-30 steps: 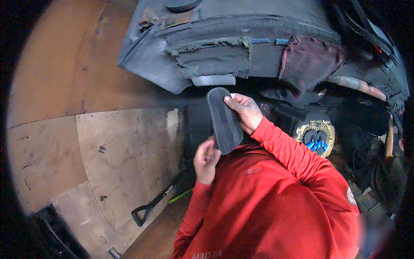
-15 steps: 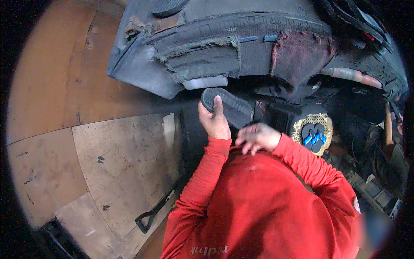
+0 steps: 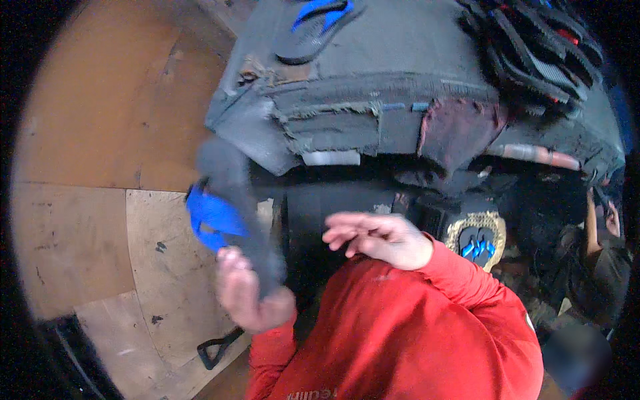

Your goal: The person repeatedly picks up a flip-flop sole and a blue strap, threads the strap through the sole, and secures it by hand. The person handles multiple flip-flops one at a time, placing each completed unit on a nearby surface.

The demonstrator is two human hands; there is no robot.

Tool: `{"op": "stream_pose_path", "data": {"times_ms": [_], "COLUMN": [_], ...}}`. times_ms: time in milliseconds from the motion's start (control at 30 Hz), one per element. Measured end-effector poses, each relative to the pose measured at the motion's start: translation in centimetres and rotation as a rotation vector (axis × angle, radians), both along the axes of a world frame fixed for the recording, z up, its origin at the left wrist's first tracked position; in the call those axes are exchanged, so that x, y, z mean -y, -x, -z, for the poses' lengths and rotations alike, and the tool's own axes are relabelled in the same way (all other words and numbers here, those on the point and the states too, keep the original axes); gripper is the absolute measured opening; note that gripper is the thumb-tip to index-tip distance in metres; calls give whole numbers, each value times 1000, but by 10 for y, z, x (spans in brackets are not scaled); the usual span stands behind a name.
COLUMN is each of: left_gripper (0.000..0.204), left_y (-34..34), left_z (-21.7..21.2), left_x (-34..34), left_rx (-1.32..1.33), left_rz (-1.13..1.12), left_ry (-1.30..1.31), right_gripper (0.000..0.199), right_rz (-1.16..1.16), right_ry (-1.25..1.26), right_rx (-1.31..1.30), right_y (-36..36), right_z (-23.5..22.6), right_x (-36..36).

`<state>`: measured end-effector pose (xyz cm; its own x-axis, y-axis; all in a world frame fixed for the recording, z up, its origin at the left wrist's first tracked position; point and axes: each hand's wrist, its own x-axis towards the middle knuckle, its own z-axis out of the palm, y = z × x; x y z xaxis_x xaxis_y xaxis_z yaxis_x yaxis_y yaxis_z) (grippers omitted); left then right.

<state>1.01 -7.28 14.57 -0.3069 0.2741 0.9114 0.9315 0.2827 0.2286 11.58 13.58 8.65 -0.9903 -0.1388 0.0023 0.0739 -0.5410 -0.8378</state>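
My left hand [image 3: 250, 293] is closed round one end of a dark grey flip-flop [image 3: 230, 173] with a wide blue strap. It is tilted up over the wooden panels, blurred by motion. My right hand [image 3: 387, 240] hangs in front of my red shirt with its fingers stretched out and nothing in it. Ahead of me, a second blue-strapped flip-flop [image 3: 303, 43] lies on the far left of a grey, cloth-covered workbench [image 3: 413, 50].
Black sandals [image 3: 533, 57] are heaped at the bench's far right. Frayed cloth patches line its near edge. To the right, a flip-flop pair [image 3: 479, 245] rests on a tan holder. Another person [image 3: 593, 243] is at the far right. A black handle [image 3: 208, 357] lies lower left.
My left hand has swung left and nearer me with the flip-flop, bringing its blue strap into sight. My right hand has lifted slightly and stretched its fingers. More of the bench top shows.
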Motion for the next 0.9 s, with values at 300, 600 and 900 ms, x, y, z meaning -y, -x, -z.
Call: {"op": "stream_pose_path", "data": {"times_ms": [300,600,900], "left_gripper": [39,45,30], "left_y": [10,12,-10], "left_z": [-9,-7,26], "left_x": [-123,-173,-140], "left_rx": [230,353,1457], "left_rz": [417,413,617], "left_ry": [390,373,134], "right_gripper": [27,25,44], "right_rz": [726,709,1007], "right_ry": [-95,-68,-340], "right_rx": [289,123,57], "right_y": [5,1,-9], "right_z": [-47,-23,-11], "right_x": [-75,-74,-62]}}
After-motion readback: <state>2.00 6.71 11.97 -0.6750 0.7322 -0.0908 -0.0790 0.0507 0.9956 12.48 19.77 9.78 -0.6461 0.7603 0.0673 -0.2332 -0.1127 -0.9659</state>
